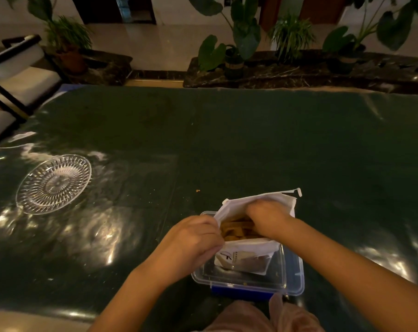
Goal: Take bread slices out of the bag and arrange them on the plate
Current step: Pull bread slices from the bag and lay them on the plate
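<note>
The right hand's fingertips (256, 207) vanish inside the bag (263, 200), hiding most bread slices (234, 228).

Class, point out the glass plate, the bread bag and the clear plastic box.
glass plate (54, 183): head view, patterned centre.
bread bag (260, 246): head view, white near rim.
clear plastic box (248, 281): head view, near bottom wall.

Bag mouth: filled by right hand (266, 218), near-left edge pinched in grip of left hand (193, 238); little room left inside white bag (253, 250).
Around bag: walled in by clear container (291, 279).
Between container and glass plate (54, 184): bare dark tabletop (155, 168), only crumbs (198, 190).
Plate surface: bare.
Far tabletop: open to planter ledge (299, 73).
</note>
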A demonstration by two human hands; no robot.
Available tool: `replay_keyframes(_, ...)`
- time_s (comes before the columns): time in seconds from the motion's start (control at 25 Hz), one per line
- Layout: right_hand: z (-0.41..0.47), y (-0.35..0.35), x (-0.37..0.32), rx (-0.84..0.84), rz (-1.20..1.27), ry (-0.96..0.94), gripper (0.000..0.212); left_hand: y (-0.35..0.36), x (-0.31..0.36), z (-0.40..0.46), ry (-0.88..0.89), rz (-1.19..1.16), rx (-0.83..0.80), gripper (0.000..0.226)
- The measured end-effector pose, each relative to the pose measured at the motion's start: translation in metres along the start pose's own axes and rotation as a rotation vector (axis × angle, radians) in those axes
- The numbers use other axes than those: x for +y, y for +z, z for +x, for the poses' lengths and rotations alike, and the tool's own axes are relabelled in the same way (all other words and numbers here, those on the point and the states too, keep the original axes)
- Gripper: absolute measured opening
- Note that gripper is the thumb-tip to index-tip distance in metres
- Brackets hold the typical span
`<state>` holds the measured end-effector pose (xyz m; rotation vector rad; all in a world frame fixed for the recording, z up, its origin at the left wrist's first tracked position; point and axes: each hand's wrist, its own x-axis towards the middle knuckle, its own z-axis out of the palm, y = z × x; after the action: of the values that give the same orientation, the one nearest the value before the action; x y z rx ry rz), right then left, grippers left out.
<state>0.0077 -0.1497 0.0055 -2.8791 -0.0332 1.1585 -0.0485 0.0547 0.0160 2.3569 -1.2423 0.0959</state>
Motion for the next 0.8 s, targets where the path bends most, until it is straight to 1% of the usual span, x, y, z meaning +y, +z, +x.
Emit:
replay_keyframes(0.16,0.003,0.009,0.005,0.088,-0.003,-0.066,0.023,0.0,-0.004,0.003,-0.015,-0.068,0.053,0.01)
replay_keyframes(0.32,0.001,0.011,0.006,0.069,0.066,-0.107,0.021,0.0,-0.006,0.004,-0.019,-0.094,0.1,0.01)
replay_keyframes(0.4,-0.001,0.011,0.008,0.095,0.098,-0.128,0.016,-0.001,-0.007,0.004,-0.031,-0.103,0.113,0.013)
replay_keyframes(0.48,-0.007,0.011,0.011,0.19,0.101,-0.191,0.011,-0.002,-0.007,0.006,-0.049,-0.099,0.109,0.015)
replay_keyframes(0.56,-0.018,0.006,0.014,0.307,0.071,-0.263,0.012,-0.005,-0.008,0.011,-0.071,-0.099,0.091,0.016)
replay_keyframes(0.68,-0.039,-0.009,0.023,0.407,0.115,-0.32,0.01,-0.008,-0.005,0.019,-0.146,-0.164,0.07,0.019)
replay_keyframes(0.72,-0.047,-0.015,0.027,0.443,0.125,-0.329,0.009,-0.008,-0.004,0.021,-0.185,-0.206,0.079,0.025)
replay_keyframes(0.8,-0.061,-0.025,0.034,0.514,0.141,-0.339,0.008,-0.01,0.0,0.028,-0.3,-0.29,0.116,0.043)
